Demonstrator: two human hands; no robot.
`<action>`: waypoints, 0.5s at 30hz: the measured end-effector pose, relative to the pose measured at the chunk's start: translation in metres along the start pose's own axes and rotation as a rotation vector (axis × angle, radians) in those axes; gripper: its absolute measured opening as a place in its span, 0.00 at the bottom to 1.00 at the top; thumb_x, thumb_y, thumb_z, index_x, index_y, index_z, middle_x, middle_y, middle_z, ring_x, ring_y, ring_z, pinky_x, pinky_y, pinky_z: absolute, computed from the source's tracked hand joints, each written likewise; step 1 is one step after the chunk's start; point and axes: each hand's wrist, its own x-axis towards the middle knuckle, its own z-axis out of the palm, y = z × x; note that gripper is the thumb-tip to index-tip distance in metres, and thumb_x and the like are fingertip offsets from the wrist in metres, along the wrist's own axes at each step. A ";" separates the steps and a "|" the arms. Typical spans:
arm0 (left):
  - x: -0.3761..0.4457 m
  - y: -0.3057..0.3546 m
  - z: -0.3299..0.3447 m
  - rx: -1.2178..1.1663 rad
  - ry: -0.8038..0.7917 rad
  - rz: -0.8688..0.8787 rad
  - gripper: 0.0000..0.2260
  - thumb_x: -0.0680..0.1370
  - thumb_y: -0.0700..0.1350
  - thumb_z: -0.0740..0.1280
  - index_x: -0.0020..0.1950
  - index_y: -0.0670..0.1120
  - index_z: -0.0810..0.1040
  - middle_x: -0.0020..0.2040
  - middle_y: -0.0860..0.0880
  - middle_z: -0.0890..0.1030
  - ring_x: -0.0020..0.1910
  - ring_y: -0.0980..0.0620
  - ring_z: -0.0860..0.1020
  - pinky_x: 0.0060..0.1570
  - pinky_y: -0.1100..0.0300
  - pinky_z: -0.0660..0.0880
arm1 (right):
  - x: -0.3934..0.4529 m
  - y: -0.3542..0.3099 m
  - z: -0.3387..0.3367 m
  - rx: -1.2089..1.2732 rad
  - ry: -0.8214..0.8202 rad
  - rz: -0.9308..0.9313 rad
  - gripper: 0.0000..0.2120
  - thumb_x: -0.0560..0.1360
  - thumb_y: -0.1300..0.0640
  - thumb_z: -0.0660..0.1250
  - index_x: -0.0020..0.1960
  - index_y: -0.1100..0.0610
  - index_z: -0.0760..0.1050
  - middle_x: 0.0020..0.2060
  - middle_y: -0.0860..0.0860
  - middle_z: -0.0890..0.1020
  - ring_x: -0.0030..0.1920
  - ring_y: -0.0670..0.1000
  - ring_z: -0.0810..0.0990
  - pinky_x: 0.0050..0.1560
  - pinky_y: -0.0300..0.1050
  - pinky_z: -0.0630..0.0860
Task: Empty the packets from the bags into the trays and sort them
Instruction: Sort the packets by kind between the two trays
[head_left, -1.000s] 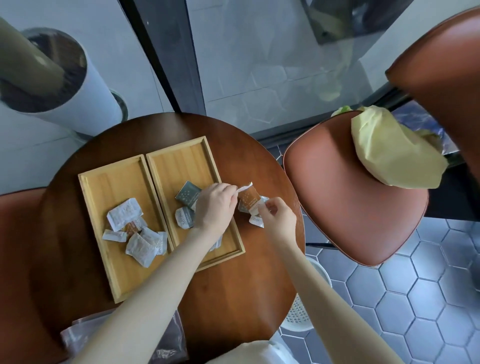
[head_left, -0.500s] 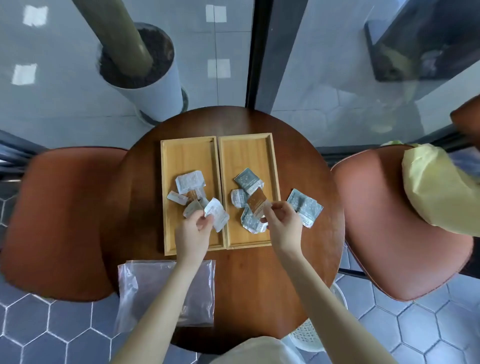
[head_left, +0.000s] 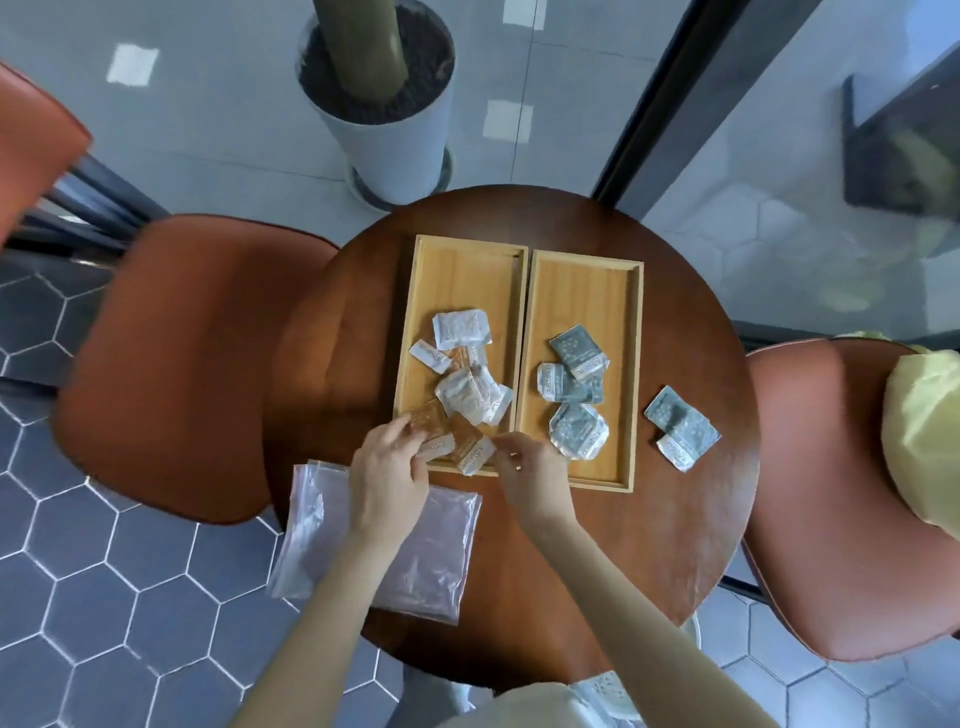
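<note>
Two wooden trays lie side by side on the round table. The left tray (head_left: 457, 270) holds white packets (head_left: 461, 328) and orange-brown packets. The right tray (head_left: 584, 283) holds grey-green packets (head_left: 576, 352). Two more grey-green packets (head_left: 681, 435) lie on the table to the right of the trays. My left hand (head_left: 389, 475) pinches a brown packet (head_left: 430, 422) at the near end of the left tray. My right hand (head_left: 530, 470) pinches the edge of a second brown packet (head_left: 467, 444) beside it. Clear plastic bags (head_left: 441, 551) lie flat under my left forearm.
The dark wooden table (head_left: 675, 519) is small and round. Orange-brown chairs stand at the left (head_left: 176, 364) and the right (head_left: 821, 499); the right one carries a yellow bag (head_left: 924, 441). A white planter (head_left: 384, 140) stands behind the table by a glass wall.
My right hand carried a brown packet from over the right tray to the near end of the left tray. My left hand shifted from a white packet to a brown one. The view tilted.
</note>
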 end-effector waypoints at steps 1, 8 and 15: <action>-0.001 0.000 0.001 0.041 -0.012 -0.003 0.13 0.70 0.31 0.68 0.54 0.38 0.81 0.58 0.39 0.80 0.56 0.38 0.78 0.54 0.44 0.76 | 0.000 0.001 0.001 -0.092 0.069 -0.090 0.11 0.75 0.63 0.63 0.54 0.61 0.80 0.51 0.55 0.83 0.50 0.55 0.80 0.45 0.43 0.75; 0.001 0.011 0.015 0.120 -0.084 0.182 0.21 0.77 0.47 0.61 0.69 0.44 0.68 0.71 0.44 0.69 0.69 0.45 0.69 0.65 0.48 0.68 | 0.030 -0.003 0.003 -0.519 0.105 -0.480 0.23 0.72 0.66 0.64 0.67 0.60 0.70 0.61 0.56 0.79 0.62 0.59 0.76 0.61 0.55 0.74; 0.019 0.011 0.027 0.238 -0.255 0.173 0.31 0.79 0.58 0.53 0.76 0.45 0.46 0.78 0.46 0.45 0.77 0.47 0.49 0.74 0.51 0.52 | 0.061 -0.009 -0.005 -0.781 -0.162 -0.376 0.29 0.77 0.43 0.39 0.76 0.51 0.44 0.77 0.51 0.51 0.77 0.51 0.44 0.73 0.52 0.36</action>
